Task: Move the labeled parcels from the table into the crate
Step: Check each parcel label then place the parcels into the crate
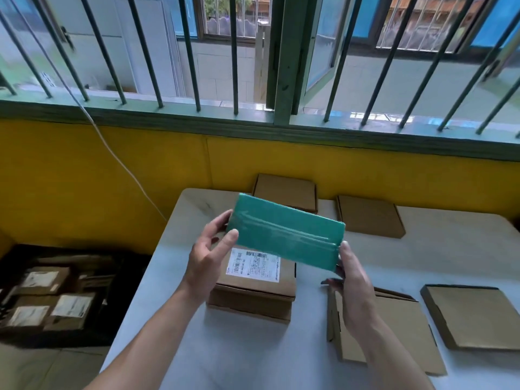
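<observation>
I hold a flat teal parcel [285, 230] up over the white table [422, 257], its taped side facing me. My left hand [209, 253] grips its left end, and my right hand [351, 280] grips its lower right corner. Under the teal parcel sits a brown cardboard parcel [254, 288] bearing a white shipping label [253, 264]. Down on the floor to the left stands a dark crate [17, 254] with several labeled brown parcels inside.
Plain flat cardboard boxes lie on the table: two at the back [285, 191] [370, 216], one at the right [475, 316] and one by my right wrist [394, 333]. A yellow wall and a barred window stand behind. A white cable [112, 153] hangs down the wall.
</observation>
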{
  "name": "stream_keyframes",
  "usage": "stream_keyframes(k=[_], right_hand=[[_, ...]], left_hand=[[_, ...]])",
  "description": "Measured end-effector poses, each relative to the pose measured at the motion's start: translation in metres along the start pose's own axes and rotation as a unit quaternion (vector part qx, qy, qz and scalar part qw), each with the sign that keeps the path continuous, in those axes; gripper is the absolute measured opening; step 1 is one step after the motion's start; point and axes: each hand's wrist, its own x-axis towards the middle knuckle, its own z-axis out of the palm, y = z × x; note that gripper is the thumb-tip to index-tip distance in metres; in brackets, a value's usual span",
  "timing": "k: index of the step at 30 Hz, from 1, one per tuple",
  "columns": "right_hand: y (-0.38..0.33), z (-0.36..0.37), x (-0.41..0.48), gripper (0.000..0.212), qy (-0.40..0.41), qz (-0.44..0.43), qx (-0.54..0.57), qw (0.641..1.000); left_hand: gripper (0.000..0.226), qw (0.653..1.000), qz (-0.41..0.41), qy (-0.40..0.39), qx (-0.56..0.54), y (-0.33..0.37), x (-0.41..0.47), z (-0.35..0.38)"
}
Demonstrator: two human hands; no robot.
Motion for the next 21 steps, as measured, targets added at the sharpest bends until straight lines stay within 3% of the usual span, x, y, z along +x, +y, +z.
stream_keyframes(k=[6, 13, 19, 21], right_hand=[[-0.007, 0.002, -0.002, 0.049, -0.032, -0.035, -0.011, 0.999], [-0.013, -0.004, 0.002, 0.034, -0.030, -0.063, 0.016, 0.997], [-0.020, -0.009, 0.006, 0.053, -0.080, -0.039, 0.010, 0.996], [-0.022, -0.011, 0.008, 0.037, -0.057, -0.051, 0.006, 0.997]], left_hand=[[0.058, 0.999, 0.014, -0.046, -0.006, 0.005, 0.008, -0.007], [0.053, 0.999, -0.030, 0.007, -0.015, 0.006, 0.010, -0.006], [0.050, 0.995, -0.081, -0.059, -0.014, 0.005, 0.008, -0.005], [0.051, 0.996, -0.081, -0.033, 0.008, 0.003, 0.007, -0.005]])
